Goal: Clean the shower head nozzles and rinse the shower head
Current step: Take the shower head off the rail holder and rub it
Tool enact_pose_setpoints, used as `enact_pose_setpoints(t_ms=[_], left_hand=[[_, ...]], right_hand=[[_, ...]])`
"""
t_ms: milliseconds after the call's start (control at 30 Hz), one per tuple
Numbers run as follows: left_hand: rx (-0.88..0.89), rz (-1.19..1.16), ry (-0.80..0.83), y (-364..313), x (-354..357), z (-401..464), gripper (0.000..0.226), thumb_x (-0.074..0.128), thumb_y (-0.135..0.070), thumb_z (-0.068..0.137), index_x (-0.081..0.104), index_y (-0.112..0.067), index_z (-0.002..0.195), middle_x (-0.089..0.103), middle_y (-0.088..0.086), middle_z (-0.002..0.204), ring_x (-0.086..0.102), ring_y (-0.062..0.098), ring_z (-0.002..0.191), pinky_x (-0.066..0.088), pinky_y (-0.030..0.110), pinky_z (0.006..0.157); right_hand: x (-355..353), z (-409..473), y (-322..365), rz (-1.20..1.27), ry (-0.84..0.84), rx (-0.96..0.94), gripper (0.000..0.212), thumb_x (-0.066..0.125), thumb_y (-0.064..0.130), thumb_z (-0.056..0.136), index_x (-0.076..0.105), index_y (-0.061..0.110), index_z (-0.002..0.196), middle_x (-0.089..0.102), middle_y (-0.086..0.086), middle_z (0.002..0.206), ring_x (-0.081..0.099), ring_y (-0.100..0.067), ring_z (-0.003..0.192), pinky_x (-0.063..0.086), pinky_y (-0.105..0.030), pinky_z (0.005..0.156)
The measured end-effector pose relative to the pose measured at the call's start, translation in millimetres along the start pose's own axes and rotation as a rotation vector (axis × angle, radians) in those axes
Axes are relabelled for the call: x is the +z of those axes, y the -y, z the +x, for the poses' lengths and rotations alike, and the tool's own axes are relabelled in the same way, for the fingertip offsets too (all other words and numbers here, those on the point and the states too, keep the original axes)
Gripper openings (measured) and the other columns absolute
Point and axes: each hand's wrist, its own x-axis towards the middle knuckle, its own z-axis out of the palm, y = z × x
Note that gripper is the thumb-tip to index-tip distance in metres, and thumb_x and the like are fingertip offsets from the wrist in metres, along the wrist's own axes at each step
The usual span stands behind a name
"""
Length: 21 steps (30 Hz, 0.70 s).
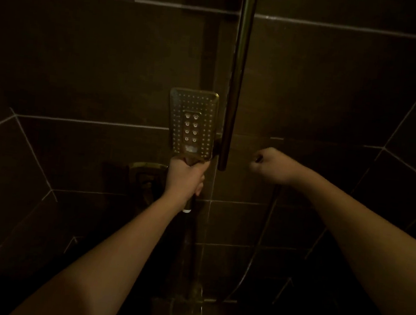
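Note:
The rectangular shower head stands upright in the dim light, its nozzle face turned toward me, with small dots around a middle panel of larger nozzles. My left hand is wrapped around its handle just below the head. My right hand hovers to the right of the vertical rail, fingers curled into a loose fist; whether something small and dark is pinched in it is too dark to tell. The hose hangs down below the right hand.
A dark vertical shower rail runs down just right of the shower head. A metal wall fitting sits left of my left hand. A mixer valve is low on the dark tiled wall.

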Motion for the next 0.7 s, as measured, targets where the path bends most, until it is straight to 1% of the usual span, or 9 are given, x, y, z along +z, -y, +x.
enact_pose_setpoints(t_ms=[67,100,233,267,333,433,567,633,700], left_hand=[[0.043,-0.002,0.056,-27,4,3,0.025,0.069,-0.023,0.094,0.056,-0.017,0.073,0.045,-0.006,0.045,0.042,0.012,0.036,0.037,0.025,0.036],[0.062,-0.002,0.081,-42,6,4,0.024,0.069,-0.024,0.094,0.057,-0.017,0.074,0.045,-0.006,0.045,0.042,0.011,0.036,0.037,0.025,0.037],[0.118,-0.016,0.142,-93,17,12,0.025,0.069,-0.022,0.094,0.057,-0.017,0.072,0.042,-0.005,0.046,0.039,0.012,0.036,0.035,0.025,0.037],[0.128,-0.017,0.150,-104,20,15,0.025,0.069,-0.022,0.094,0.057,-0.017,0.072,0.043,-0.005,0.046,0.038,0.012,0.036,0.035,0.026,0.038],[0.158,-0.009,0.163,-127,25,20,0.025,0.068,-0.021,0.094,0.057,-0.017,0.072,0.043,-0.004,0.045,0.038,0.013,0.036,0.035,0.026,0.039],[0.222,-0.003,0.184,-164,30,30,0.022,0.068,-0.021,0.095,0.057,-0.016,0.075,0.043,-0.004,0.045,0.038,0.013,0.036,0.035,0.026,0.039],[0.281,0.000,0.202,-214,35,37,0.016,0.066,-0.020,0.096,0.059,-0.012,0.084,0.043,-0.002,0.048,0.039,0.013,0.038,0.036,0.026,0.039],[0.305,-0.008,0.209,-237,38,39,0.018,0.066,-0.018,0.096,0.058,-0.011,0.082,0.042,-0.002,0.048,0.038,0.014,0.038,0.036,0.025,0.040],[0.321,-0.008,0.217,-259,41,41,0.021,0.065,-0.018,0.096,0.057,-0.012,0.078,0.041,0.000,0.049,0.037,0.015,0.040,0.034,0.026,0.042]], right_hand=[[-31,-2,15,0.164,-0.098,-0.035,0.012,0.056,0.026,0.097,0.062,0.019,0.089,0.057,0.004,0.063,0.055,-0.005,0.047,0.044,-0.022,0.045],[-45,-2,22,0.205,-0.145,-0.064,0.012,0.056,0.026,0.097,0.061,0.018,0.090,0.055,0.003,0.063,0.053,-0.005,0.046,0.043,-0.022,0.045],[-92,-2,53,0.213,-0.310,-0.178,0.019,0.058,0.031,0.095,0.057,0.018,0.081,0.052,0.001,0.065,0.050,-0.010,0.054,0.041,-0.027,0.051],[-103,-2,61,0.217,-0.340,-0.200,0.021,0.059,0.032,0.095,0.057,0.019,0.079,0.052,0.002,0.064,0.050,-0.008,0.052,0.041,-0.025,0.049],[-126,-3,77,0.239,-0.382,-0.253,0.024,0.059,0.030,0.095,0.055,0.019,0.075,0.050,0.005,0.057,0.047,-0.003,0.043,0.040,-0.019,0.042],[-159,-4,103,0.278,-0.448,-0.330,0.024,0.058,0.026,0.097,0.053,0.016,0.075,0.048,0.005,0.051,0.046,-0.004,0.038,0.039,-0.017,0.037],[-200,-4,131,0.341,-0.531,-0.397,0.019,0.058,0.024,0.096,0.056,0.015,0.080,0.052,0.004,0.050,0.051,-0.010,0.043,0.043,-0.023,0.041],[-222,-3,144,0.394,-0.567,-0.404,0.013,0.056,0.021,0.096,0.056,0.013,0.086,0.054,0.001,0.058,0.053,-0.012,0.050,0.045,-0.025,0.046],[-243,0,158,0.509,-0.571,-0.435,0.012,0.047,0.017,0.098,0.051,0.012,0.088,0.049,-0.003,0.066,0.048,-0.015,0.057,0.042,-0.029,0.053]])
